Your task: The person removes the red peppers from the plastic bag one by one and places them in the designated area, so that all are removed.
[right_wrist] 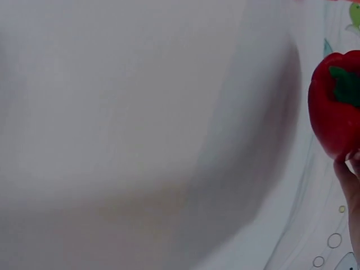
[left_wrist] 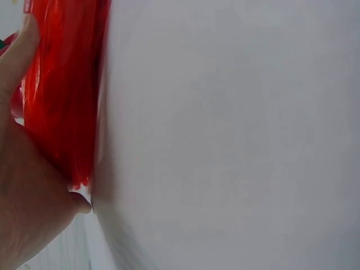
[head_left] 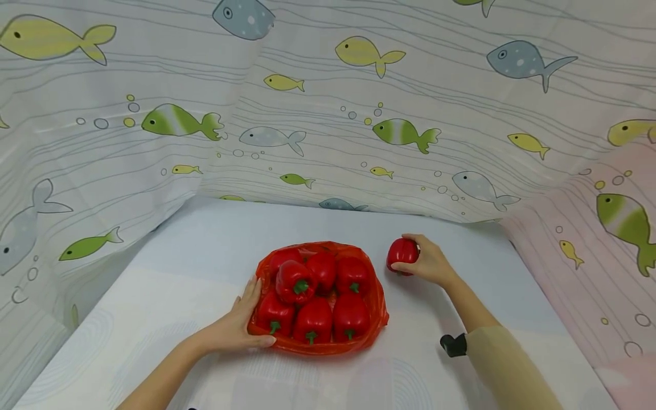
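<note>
A red plastic bag (head_left: pixel 380 319) with a rolled-down rim sits mid-table and holds several red bell peppers (head_left: pixel 312 319) with green stems. One pepper (head_left: pixel 293 280) lies on top of the others. My left hand (head_left: pixel 241 324) rests against the bag's left side, fingers along the rim and thumb spread at the front; the left wrist view shows the bag's crinkled side (left_wrist: pixel 64 95) beside that hand. Right of the bag, my right hand (head_left: pixel 433 263) grips a single red bell pepper (head_left: pixel 401 251) between thumb and fingers. In the right wrist view this pepper (right_wrist: pixel 329 118) shows its green stem.
The white tabletop (head_left: pixel 205 245) stretches around the bag on all sides. Cloth walls (head_left: pixel 318 102) printed with fish enclose the table at the back and both sides. A black camera piece (head_left: pixel 453 345) sticks out from the right sleeve.
</note>
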`<state>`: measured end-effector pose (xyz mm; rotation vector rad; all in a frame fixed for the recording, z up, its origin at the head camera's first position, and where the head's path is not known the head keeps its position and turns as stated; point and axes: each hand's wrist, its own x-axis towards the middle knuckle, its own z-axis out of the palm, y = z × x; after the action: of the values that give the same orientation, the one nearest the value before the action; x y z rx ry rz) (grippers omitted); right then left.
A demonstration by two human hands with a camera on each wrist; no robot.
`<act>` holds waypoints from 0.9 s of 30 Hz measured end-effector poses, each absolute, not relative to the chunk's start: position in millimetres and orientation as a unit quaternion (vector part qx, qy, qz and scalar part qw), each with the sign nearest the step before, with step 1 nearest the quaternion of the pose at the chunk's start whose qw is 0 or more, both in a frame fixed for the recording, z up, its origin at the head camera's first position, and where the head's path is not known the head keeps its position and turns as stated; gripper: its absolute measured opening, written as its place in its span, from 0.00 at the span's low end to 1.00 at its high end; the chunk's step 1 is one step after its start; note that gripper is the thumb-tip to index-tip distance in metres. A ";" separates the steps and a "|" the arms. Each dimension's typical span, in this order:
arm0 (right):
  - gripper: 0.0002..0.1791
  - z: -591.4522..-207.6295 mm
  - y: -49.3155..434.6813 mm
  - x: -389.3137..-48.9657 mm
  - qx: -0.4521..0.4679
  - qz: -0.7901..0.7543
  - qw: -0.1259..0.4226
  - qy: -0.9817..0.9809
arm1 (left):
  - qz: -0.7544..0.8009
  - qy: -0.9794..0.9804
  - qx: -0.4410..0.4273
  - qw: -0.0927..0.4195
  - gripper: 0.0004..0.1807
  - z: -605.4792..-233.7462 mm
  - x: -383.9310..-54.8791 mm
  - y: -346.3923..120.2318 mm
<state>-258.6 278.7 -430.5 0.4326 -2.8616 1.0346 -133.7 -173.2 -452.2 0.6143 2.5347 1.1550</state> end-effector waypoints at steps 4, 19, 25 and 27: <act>0.44 -436.0 276.0 -263.0 0.132 0.339 0.025 -0.931 | 0.401 0.880 0.212 0.145 0.67 -452.2 -133.2 -173.0; 0.42 -440.4 280.1 -275.8 0.090 0.378 -0.072 -0.918 | 0.396 0.883 0.207 0.147 0.68 -453.2 -133.8 -173.5; 0.44 -445.7 278.2 -275.1 0.098 0.404 -0.080 -0.906 | 0.394 0.884 0.207 0.146 0.68 -453.5 -132.4 -172.8; 0.45 -446.9 276.8 -274.2 0.098 0.402 -0.081 -0.907 | 0.395 0.883 0.206 0.146 0.68 -453.3 -131.7 -172.9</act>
<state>-274.2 276.8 -446.9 0.3256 -3.0064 1.3329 -131.7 -172.9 -453.3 0.5940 2.5434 1.1367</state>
